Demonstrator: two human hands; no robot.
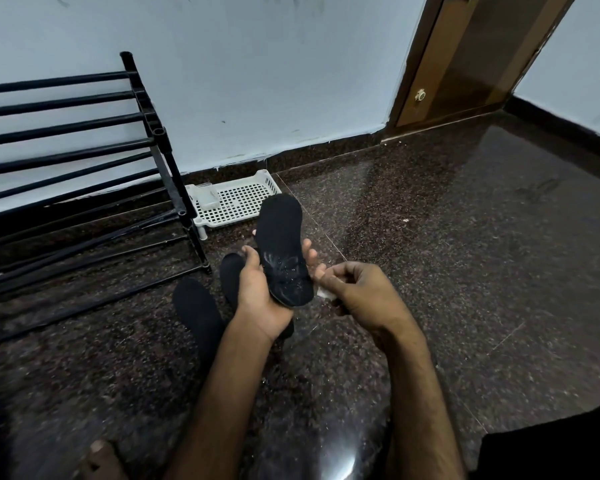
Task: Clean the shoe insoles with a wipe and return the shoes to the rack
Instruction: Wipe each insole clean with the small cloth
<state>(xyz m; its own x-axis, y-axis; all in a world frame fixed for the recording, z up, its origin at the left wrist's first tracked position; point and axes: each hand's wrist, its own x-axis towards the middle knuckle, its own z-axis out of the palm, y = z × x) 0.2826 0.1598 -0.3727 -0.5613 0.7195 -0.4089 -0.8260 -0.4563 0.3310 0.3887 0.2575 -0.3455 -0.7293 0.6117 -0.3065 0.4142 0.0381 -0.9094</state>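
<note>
I count three black insoles in all: the held insole [280, 237] up in the middle, and two on the floor to the near left, the nearer insole [198, 317] and the farther insole [230, 275], which is partly hidden. There are two hands, the left hand [262, 296] and the right hand [361, 292]. One white wipe [324, 293]. One black rack [84, 147] on the left. One white tray [243, 206] by the far wall, with one clear box [207, 197] in it. One brown door [465, 64], far right.
</note>
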